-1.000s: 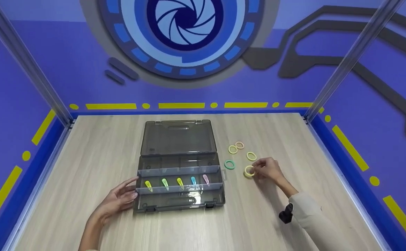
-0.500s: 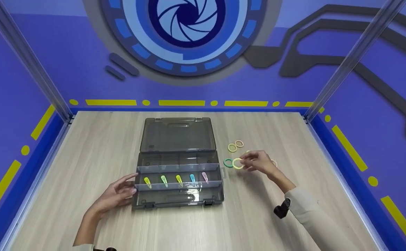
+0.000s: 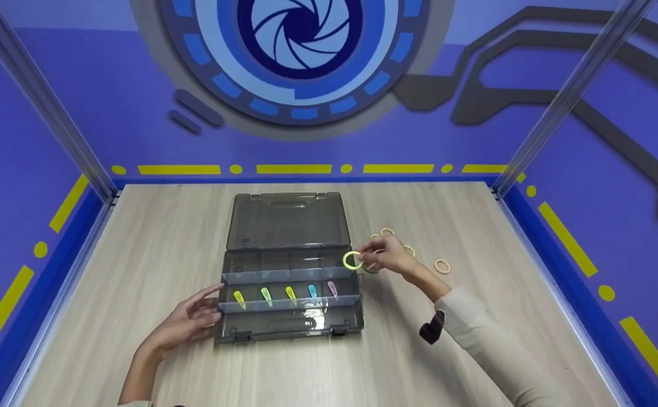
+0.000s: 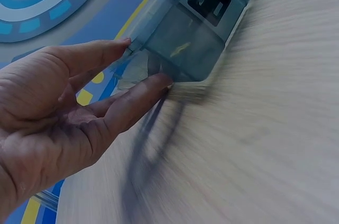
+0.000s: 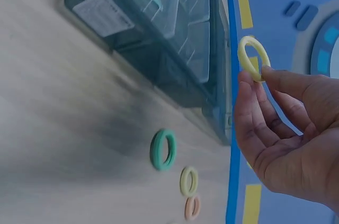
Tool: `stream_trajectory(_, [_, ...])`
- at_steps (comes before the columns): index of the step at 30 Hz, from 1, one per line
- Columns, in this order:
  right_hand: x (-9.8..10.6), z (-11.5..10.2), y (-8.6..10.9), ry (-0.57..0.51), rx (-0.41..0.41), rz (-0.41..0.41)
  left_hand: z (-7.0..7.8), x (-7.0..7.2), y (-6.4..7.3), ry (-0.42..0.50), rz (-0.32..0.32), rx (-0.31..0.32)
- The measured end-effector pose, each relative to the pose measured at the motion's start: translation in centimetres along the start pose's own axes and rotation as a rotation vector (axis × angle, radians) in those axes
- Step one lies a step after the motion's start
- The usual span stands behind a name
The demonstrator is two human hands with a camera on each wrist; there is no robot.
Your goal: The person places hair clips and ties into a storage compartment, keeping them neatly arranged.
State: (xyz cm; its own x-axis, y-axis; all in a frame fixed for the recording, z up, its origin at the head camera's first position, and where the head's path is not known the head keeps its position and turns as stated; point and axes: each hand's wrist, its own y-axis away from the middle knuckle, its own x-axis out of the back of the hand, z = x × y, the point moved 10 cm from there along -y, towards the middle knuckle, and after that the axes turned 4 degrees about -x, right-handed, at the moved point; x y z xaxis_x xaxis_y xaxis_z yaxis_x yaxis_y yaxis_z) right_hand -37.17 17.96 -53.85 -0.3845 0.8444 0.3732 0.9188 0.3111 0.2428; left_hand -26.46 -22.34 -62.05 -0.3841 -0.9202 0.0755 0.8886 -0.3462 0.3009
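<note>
My right hand [image 3: 388, 255] pinches a yellow hair tie [image 5: 244, 59] between thumb and fingertips, holding it up over the right edge of the open grey see-through organizer box [image 3: 289, 334]. In the head view that hair tie [image 3: 345, 264] overlaps the box's back compartment. Several snap hair clips [image 3: 290, 295], yellow, green, blue and pink, lie in a row in the middle compartment. My left hand [image 3: 185, 322] rests with loosely extended fingers against the box's left side; in the left wrist view its fingertips touch the box's corner [image 4: 185, 49].
Right of the box on the wooden table [image 3: 419, 362] lie a green hair tie [image 5: 163, 150], a pale yellow one [image 5: 189, 181] and a peach one [image 5: 193, 208]. Another peach hair tie [image 3: 442, 266] lies farther right. The box's lid [image 3: 288, 221] is folded back behind it.
My right hand has lifted the yellow hair tie off the table on the right and carried it leftward to the box's edge, uncovering a peach hair tie. My left hand has stayed at the box.
</note>
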Motion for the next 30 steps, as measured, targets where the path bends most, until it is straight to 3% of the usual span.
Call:
stream_trajectory(9, [-4.8,-2.2,-1.6,-0.03,0.046,-0.086,-0.7,0.7,0.8,0.004,0.035,0.058])
stream_trajectory(18, [-6.0,-3.5,-2.7,-0.071,0.062,-0.097,-0.2,0.0,-0.2,0.026,0.033,0.039])
stream_trajectory(30, [-9.9,-5.2,-4.9,-0.167,0.064,-0.103,-0.8,0.2,-0.1,0.058,0.052,0.057])
